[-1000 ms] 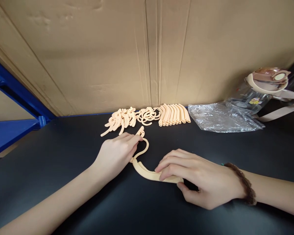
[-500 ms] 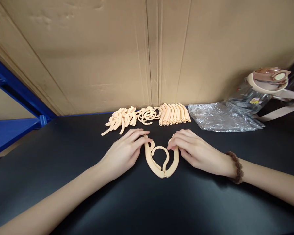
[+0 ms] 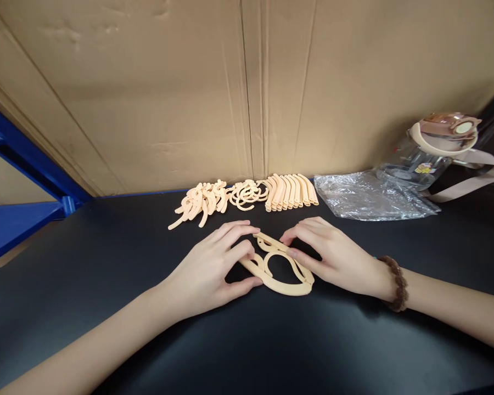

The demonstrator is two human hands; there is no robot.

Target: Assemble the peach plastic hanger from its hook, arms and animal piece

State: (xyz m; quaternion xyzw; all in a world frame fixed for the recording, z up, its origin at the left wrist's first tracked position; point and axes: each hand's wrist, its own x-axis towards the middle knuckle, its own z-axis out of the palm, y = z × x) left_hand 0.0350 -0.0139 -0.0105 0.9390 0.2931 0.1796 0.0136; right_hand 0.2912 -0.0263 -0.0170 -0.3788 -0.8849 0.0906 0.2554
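A beige folding clothes hanger (image 3: 287, 288) lies on the black tabletop, its two curved arms folded toward each other around a round hook. My left hand (image 3: 214, 263) grips the near arm, with thumb and fingers on either side of it. On the far arm, my right hand (image 3: 333, 249) has thumb and fingertips closed around the edge. Behind my hands are loose beige parts: a heap of curved pieces (image 3: 200, 202), a small pile of hooks (image 3: 247, 193) and a neat row of curved hanger arms (image 3: 292, 193).
Clear plastic wrap (image 3: 370, 197) lies at the back right, beside a transparent bottle (image 3: 420, 164) with a brown lid and a strap. A cardboard wall (image 3: 168, 99) closes off the back. Blue metal framing (image 3: 28, 159) stands at the left.
The hanger has been turned on the tabletop, so its joint now points to the right. My left thumb has come around to the near side of the arm.
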